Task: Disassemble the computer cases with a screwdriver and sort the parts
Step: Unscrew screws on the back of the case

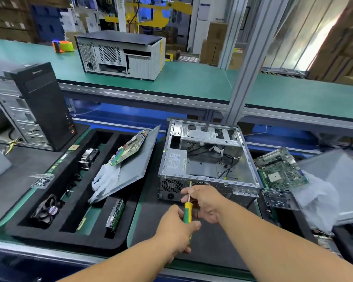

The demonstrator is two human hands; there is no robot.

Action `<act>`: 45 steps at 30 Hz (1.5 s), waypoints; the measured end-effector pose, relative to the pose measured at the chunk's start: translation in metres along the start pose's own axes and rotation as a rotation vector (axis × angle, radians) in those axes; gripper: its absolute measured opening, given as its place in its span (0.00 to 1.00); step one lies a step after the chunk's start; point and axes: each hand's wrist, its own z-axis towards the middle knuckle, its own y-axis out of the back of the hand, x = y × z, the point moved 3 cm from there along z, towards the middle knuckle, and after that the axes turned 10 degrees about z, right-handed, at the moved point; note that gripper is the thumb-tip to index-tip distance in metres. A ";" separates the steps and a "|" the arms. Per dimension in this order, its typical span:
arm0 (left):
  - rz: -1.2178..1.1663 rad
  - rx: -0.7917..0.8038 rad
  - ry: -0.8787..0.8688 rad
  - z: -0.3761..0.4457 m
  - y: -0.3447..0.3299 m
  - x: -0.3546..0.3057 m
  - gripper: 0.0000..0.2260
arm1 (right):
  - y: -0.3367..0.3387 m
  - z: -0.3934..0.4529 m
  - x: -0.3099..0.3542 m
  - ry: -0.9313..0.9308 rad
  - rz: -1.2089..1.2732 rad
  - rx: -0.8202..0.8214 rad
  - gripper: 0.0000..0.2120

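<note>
Where the screwdriver [187, 212] tip meets the case [207, 159], motion blur hides it

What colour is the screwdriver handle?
Yellow and green, on the screwdriver gripped by the left hand; seen in the head view.

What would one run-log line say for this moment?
left hand: grips screwdriver handle | right hand: pinches shaft | tip: at open case rear

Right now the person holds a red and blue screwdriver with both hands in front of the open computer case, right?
Not quite. The head view shows the screwdriver handle is yellow and green. The left hand grips the handle, the right hand pinches the shaft, before the open computer case.
</note>
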 end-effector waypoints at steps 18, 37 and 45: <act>0.043 -0.061 -0.012 0.006 -0.006 0.008 0.18 | 0.003 0.011 -0.008 -0.019 0.010 0.007 0.15; 0.119 -0.197 -0.070 0.002 -0.005 0.001 0.19 | 0.003 0.013 -0.010 -0.015 0.094 -0.018 0.17; 0.106 -0.178 -0.058 0.002 -0.009 -0.005 0.16 | 0.005 0.015 -0.007 -0.016 0.106 -0.030 0.16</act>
